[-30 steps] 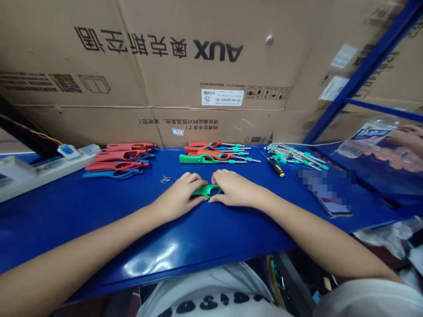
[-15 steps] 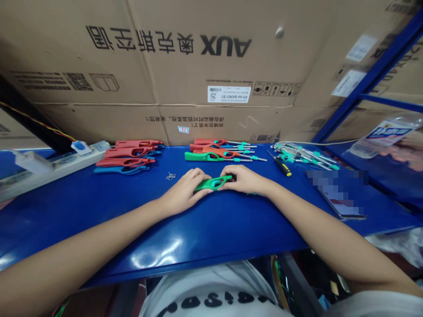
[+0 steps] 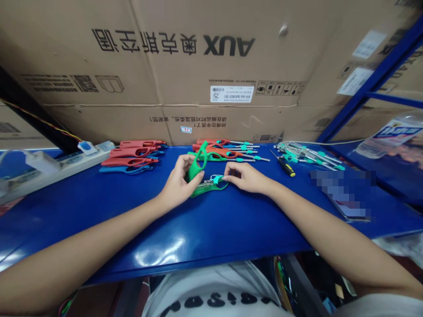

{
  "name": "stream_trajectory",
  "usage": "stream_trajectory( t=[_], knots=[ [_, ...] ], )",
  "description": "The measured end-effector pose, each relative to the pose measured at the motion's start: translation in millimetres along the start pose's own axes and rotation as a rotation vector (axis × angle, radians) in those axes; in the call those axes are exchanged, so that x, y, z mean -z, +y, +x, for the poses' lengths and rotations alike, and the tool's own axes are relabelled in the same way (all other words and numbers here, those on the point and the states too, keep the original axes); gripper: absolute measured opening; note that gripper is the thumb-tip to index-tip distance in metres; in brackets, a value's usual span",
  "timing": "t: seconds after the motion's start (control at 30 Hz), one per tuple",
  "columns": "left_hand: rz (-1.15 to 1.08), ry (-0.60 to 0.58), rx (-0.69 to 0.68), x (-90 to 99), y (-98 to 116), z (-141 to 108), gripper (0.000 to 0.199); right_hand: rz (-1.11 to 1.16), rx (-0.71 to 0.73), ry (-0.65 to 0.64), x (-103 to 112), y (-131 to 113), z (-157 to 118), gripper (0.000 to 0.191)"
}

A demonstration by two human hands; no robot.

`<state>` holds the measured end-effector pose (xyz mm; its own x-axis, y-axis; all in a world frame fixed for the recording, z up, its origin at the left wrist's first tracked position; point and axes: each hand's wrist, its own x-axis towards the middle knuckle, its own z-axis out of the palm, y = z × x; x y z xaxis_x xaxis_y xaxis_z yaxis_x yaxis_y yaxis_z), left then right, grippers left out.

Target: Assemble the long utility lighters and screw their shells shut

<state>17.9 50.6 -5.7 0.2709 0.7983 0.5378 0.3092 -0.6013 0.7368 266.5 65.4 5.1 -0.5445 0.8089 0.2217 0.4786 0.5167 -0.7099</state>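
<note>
A green lighter casing is parted into two halves in front of me. My left hand (image 3: 180,182) grips the raised upper half (image 3: 197,166), which tilts up with its loop end pointing away. Below it the lower half (image 3: 205,189) lies close to the tabletop, holding metal parts, a thin white wire and a teal trigger (image 3: 217,178). At the loop end of this lower half, the fingertips of my right hand (image 3: 246,177) are pinched together by the trigger. Exactly what they press on is partly hidden.
Red and blue lighter shells (image 3: 132,154) lie at the back left. Orange and green lighters with metal tubes (image 3: 231,153) are behind my hands. A screwdriver (image 3: 286,166), a heap of metal tubes (image 3: 310,155), a blurred phone-like object (image 3: 346,198) and a power strip (image 3: 82,163) surround the workspace.
The green casing, closed between both hands before, now stands apart in two halves. My left hand has lifted and tilted the upper half, exposing the inner parts.
</note>
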Motion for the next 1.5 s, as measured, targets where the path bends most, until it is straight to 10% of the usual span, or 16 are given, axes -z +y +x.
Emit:
stream_trajectory(
  t=[0.23, 1.07, 1.23, 1.5],
  knots=[
    [0.301, -0.284, -0.026, 4.7, 3, 2, 0.023, -0.041, 0.062, 0.02, 3, -9, -1, 0.01],
    [0.408, -0.447, 0.059, 28.6, 14, 22, 0.041, -0.043, 0.012, 0.054, 29, -1, 1, 0.029],
    [0.131, -0.267, 0.366, 37.8, 17, 32, 0.044, 0.096, -0.023, 0.176, 45, -5, 1, 0.038],
    [-0.493, -0.248, 0.493, -6.7, 39, 33, 0.046, 0.272, 0.04, -0.062, 17, -47, 4, 0.037]
  ],
)
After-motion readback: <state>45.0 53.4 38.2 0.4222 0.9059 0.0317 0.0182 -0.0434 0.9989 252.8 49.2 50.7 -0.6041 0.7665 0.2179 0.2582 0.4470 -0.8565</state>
